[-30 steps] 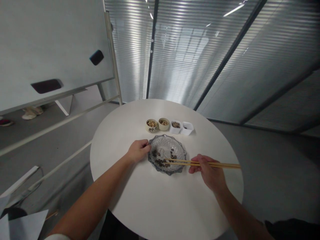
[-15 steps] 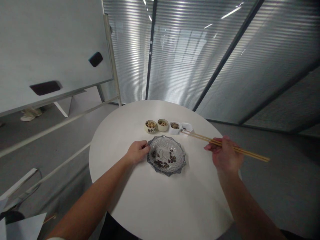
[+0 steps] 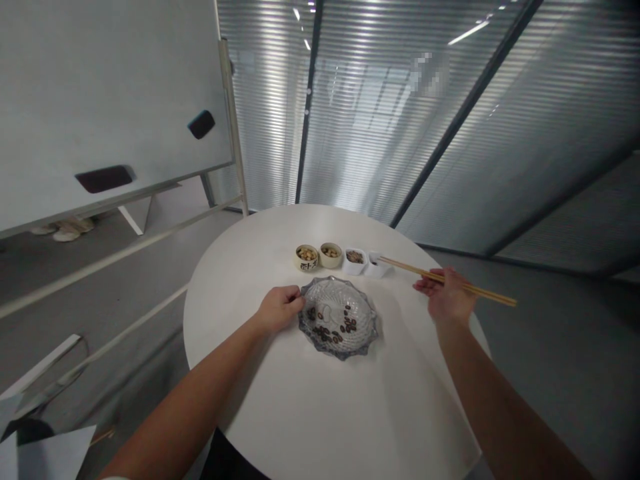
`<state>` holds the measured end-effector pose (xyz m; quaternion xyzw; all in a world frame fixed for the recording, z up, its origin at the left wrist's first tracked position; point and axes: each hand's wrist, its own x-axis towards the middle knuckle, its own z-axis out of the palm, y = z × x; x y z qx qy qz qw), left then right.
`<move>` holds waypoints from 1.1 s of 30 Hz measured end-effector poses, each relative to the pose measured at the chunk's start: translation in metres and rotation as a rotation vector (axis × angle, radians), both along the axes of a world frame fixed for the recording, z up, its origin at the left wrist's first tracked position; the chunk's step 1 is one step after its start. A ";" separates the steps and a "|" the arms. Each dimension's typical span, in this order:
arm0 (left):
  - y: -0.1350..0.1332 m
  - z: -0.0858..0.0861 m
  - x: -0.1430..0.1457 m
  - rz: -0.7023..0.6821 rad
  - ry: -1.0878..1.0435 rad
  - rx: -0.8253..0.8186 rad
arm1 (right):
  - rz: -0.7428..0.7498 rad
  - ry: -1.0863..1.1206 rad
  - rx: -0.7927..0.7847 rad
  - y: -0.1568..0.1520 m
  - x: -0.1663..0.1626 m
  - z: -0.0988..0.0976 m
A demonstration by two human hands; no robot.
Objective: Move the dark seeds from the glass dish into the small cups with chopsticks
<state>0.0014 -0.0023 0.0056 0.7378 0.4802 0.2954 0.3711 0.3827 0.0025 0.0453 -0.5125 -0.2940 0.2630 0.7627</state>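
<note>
A scalloped clear glass dish [image 3: 369, 340] sits mid-table with several dark brown beans [image 3: 325, 333] scattered in it. My left hand [image 3: 281, 309] is closed on the dish's left rim. My right hand [image 3: 450, 297] grips a pair of wooden chopsticks [image 3: 413, 269], held out to the left. Their tips are over the rightmost white cup [image 3: 378, 270], where a small dark speck shows inside. Beside it stands another white cup [image 3: 353, 269] with brownish bits. Further left are two round cream bowls, one [image 3: 331, 262] plain and one [image 3: 306, 265] with black lettering, both holding pale tan pieces.
Everything stands on a round white table [image 3: 280, 413]. A whiteboard [image 3: 125, 80] on a metal frame rises at the left, with two dark erasers on it. Ribbed glass panels [image 3: 370, 133] form the wall behind. Papers [image 3: 55, 450] lie at the lower left.
The chopstick tips have shifted right, from the rightmost cup's left edge to over its inside. A dark speck at the tips earlier no longer shows there. The left hand stays on the dish.
</note>
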 end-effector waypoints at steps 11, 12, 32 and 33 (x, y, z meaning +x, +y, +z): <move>0.000 0.000 0.000 0.017 0.004 0.005 | 0.443 -0.136 -0.044 -0.090 -0.088 0.001; 0.000 -0.001 0.000 0.014 0.001 0.002 | 0.469 -0.165 -0.084 -0.095 -0.094 -0.004; -0.001 0.000 0.000 0.030 -0.010 0.004 | 0.410 -0.341 -0.245 -0.098 -0.117 -0.023; -0.001 0.000 -0.001 0.026 -0.008 0.005 | 0.400 -0.331 -0.242 -0.098 -0.118 -0.022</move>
